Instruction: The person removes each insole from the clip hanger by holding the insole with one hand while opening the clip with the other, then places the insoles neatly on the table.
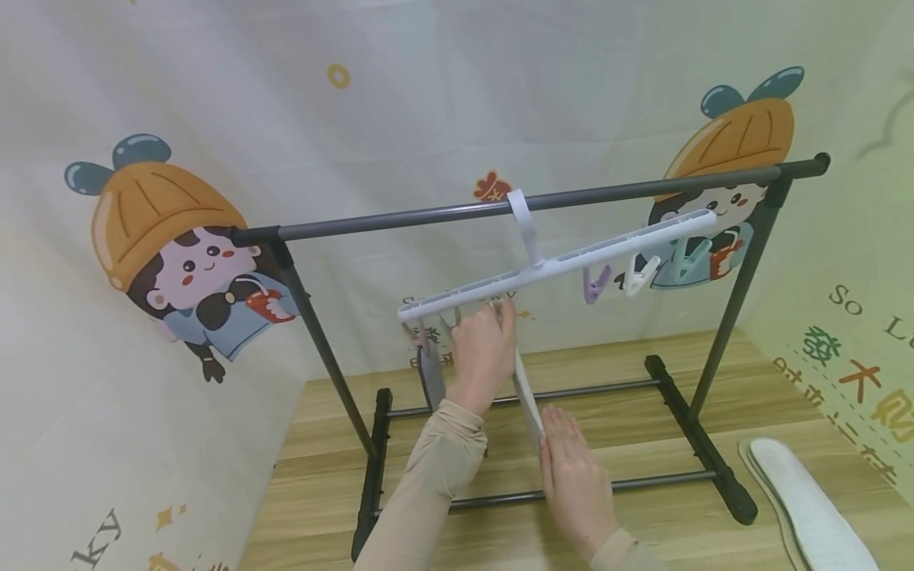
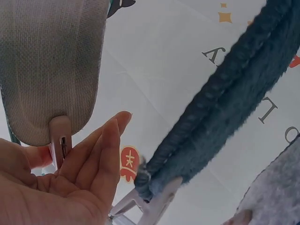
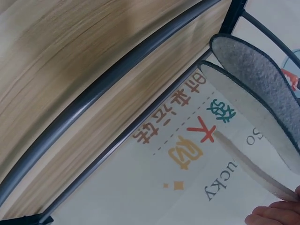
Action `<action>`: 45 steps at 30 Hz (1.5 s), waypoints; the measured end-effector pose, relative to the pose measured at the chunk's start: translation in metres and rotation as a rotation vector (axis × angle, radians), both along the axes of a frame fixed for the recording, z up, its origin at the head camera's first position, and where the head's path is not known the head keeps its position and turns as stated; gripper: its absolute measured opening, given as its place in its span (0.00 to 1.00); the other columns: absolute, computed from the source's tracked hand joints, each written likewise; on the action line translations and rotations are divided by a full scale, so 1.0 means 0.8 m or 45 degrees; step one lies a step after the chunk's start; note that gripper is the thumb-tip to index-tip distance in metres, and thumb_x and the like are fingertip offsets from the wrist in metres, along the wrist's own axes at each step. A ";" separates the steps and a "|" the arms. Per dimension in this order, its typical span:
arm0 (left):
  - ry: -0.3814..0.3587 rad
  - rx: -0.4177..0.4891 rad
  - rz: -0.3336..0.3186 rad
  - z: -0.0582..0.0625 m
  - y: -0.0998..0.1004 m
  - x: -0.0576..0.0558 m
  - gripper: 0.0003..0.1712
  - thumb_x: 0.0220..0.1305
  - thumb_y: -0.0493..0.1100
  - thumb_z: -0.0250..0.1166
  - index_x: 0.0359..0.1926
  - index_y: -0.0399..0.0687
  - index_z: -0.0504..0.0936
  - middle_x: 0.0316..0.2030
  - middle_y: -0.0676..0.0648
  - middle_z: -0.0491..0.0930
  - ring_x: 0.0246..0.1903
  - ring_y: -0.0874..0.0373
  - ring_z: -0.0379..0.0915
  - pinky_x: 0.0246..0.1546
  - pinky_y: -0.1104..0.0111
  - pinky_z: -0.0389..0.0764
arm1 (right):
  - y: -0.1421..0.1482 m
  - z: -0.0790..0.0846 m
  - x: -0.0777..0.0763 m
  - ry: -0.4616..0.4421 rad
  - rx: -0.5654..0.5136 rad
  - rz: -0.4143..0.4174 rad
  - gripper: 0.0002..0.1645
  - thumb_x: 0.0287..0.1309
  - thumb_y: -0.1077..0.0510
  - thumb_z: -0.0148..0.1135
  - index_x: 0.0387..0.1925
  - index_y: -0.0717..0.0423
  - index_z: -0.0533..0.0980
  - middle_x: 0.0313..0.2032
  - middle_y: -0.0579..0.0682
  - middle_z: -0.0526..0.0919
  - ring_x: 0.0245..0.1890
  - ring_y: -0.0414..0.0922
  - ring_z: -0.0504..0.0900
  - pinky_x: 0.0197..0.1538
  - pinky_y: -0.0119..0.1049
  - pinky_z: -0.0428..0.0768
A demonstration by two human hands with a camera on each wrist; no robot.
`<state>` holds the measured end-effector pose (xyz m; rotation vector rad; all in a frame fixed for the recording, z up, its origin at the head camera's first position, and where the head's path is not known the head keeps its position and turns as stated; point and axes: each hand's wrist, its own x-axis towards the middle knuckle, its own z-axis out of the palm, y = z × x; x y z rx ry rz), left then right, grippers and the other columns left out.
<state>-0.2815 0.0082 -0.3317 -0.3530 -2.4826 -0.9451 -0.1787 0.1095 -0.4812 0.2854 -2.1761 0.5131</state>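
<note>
A white hanger (image 1: 471,295) with several clips hooks over the rack's top bar. My left hand (image 1: 487,353) is raised under its left half, thumb and fingers around a pinkish clip (image 2: 61,136) that overlaps the end of a beige insole (image 2: 51,70). Lower down, my right hand (image 1: 577,480) holds the same insole by its edge, fingers nearly straight along it and the thumb on the near side. Beside my left hand, a dark blue fuzzy insole (image 2: 211,117) hangs from another clip (image 2: 159,201). A grey fuzzy insole (image 2: 276,187) shows at the corner of the left wrist view.
Purple (image 1: 594,285), white (image 1: 641,276) and teal (image 1: 689,258) clips hang on the hanger's right half. The dark metal rack (image 1: 400,220) stands on a wood-grain surface (image 1: 321,444). White insoles (image 1: 807,500) lie at the lower right. A printed cloth (image 1: 400,103) hangs behind.
</note>
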 end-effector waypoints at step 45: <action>-0.113 0.112 -0.123 -0.014 -0.010 0.015 0.37 0.76 0.61 0.44 0.44 0.32 0.84 0.30 0.37 0.87 0.13 0.57 0.69 0.28 0.61 0.82 | 0.086 -0.034 0.037 -0.081 -0.165 -0.155 0.21 0.53 0.72 0.64 0.50 0.75 0.77 0.50 0.69 0.82 0.50 0.65 0.82 0.52 0.60 0.78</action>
